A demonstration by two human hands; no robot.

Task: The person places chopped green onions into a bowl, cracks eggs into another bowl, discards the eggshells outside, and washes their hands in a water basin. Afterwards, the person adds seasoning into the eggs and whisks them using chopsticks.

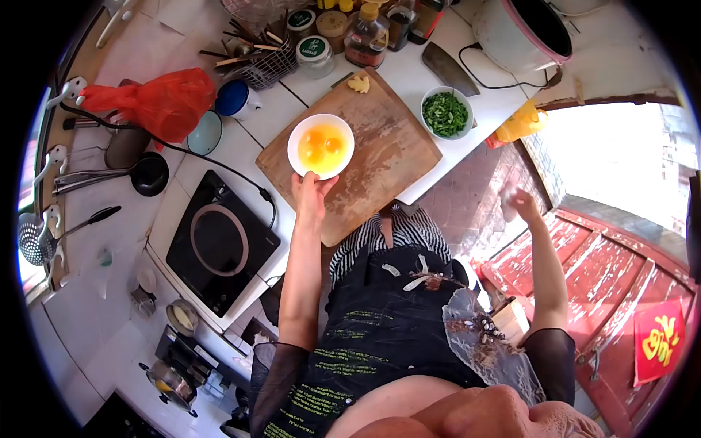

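My left hand [310, 191] grips the near rim of a white bowl [349, 154] on the wooden cutting board [387, 164]. Raw eggs [321, 146] lie in the bowl, with three yolks visible. Out to the right, away from the counter, is my right hand [523, 205], blurred, with its fingers closed around something pale and whitish that I cannot make out. At the board's far corner sits a piece of ginger [359, 84]. A bowl of chopped greens [445, 114] stands right of the board, with a cleaver [449, 68] behind it.
An induction cooktop [221, 241] lies left of the board, its cord running behind it. Jars [315, 55], a bottle [365, 38] and a utensil basket [266, 69] line the back. A red plastic bag [164, 102] and ladles hang left. A red door [555, 255] stands right.
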